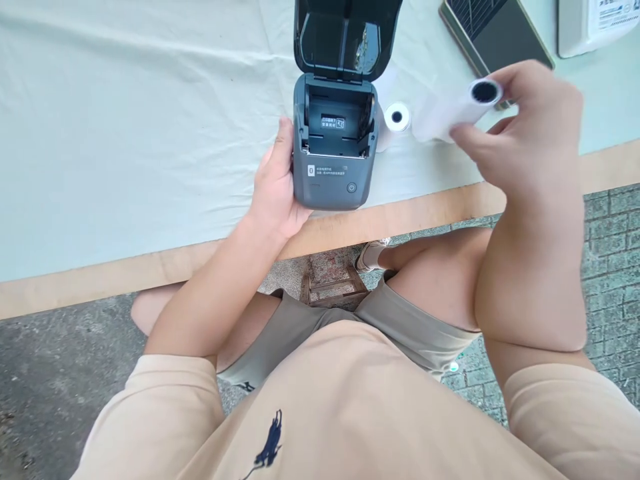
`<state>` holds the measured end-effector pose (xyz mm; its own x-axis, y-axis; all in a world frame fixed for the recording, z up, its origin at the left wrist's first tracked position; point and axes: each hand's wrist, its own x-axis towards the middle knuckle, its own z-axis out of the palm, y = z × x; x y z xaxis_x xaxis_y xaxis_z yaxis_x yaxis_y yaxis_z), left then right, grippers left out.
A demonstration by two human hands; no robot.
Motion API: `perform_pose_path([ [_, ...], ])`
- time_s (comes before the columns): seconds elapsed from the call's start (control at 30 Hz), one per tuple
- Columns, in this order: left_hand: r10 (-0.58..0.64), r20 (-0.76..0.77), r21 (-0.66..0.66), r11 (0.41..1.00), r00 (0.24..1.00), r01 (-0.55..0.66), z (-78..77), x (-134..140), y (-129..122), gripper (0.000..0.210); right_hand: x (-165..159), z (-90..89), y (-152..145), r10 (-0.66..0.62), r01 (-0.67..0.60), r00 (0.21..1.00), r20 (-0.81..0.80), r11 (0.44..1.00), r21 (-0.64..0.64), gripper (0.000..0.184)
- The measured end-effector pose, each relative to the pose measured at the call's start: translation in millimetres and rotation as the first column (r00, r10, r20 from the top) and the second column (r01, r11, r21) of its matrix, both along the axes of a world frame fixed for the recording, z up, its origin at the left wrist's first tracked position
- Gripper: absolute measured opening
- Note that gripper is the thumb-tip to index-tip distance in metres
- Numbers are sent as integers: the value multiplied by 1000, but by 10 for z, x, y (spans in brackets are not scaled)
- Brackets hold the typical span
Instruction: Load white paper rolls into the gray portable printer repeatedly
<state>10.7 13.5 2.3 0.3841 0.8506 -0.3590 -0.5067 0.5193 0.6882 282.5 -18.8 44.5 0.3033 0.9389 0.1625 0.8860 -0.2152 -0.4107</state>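
Observation:
A dark grey label printer [333, 180] is tilted up over the table's near edge, its lid [345, 37] raised and its paper bay bare inside. My left hand [280, 180] grips the printer from its left side and underneath, thumb along the side. A white paper roll [450, 113] with a dark core is pinched between the thumb and fingers of my right hand [525, 127], to the right of the printer; it is slightly blurred. Another small white paper roll [404, 118] stands on the table between the printer and my right hand.
A pale cloth [150, 133] covers the table, with its wooden edge [430, 207] in front of me. A flat dark device with a pale rim [505, 40] lies at the back right, beside a white labelled box [580, 30]. My knees are under the table edge.

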Motion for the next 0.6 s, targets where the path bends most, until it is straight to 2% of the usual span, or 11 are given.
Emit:
perform_pose_path([
  [0.07, 4, 15, 7, 1000, 1000, -4, -12, -3, -3, 45, -63, 21, -31, 36, -36, 998, -44, 999, 5, 52],
  [0.1, 0, 20, 11, 1000, 1000, -1, -18, -7, -2, 45, -106, 51, -53, 90, -85, 995, -53, 992, 91, 56],
  [0.17, -15, 34, 20, 1000, 999, 14, -23, -17, -2, 45, -214, 110, -86, 221, -218, 975, 29, 917, 335, 51],
  [0.2, -22, 41, 23, 999, 999, 21, -21, -20, -2, 46, -282, 126, -88, 267, -289, 957, 111, 865, 411, 45],
  [0.23, -29, 44, 24, 999, 999, 28, -16, -21, -3, 46, -359, 128, -79, 298, -353, 935, 192, 829, 434, 43],
  [0.27, -36, 41, 21, 999, 998, 36, -8, -21, -4, 47, -446, 116, -58, 315, -392, 916, 249, 833, 390, 44],
  [0.33, -34, 25, 18, 999, 999, 34, 8, -15, -6, 48, -632, 65, 11, 294, -357, 918, 267, 905, 232, 45],
  [0.4, -35, 12, 16, 999, 999, 35, 16, -9, -7, 50, -792, 19, 93, 268, -292, 938, 219, 952, 87, 30],
  [0.47, -33, 20, 17, 999, 999, 33, 9, -5, -8, 51, -872, 27, 147, 249, -253, 954, 169, 967, 4, 17],
  [0.53, -25, 46, 15, 1000, 999, 24, -3, -6, -9, 50, -840, 112, 145, 224, -227, 970, 94, 974, 18, 12],
  [0.6, -6, 73, 4, 1000, 997, 6, -10, -11, -11, 48, -713, 252, 76, 254, -248, 966, -46, 961, 119, 10],
])
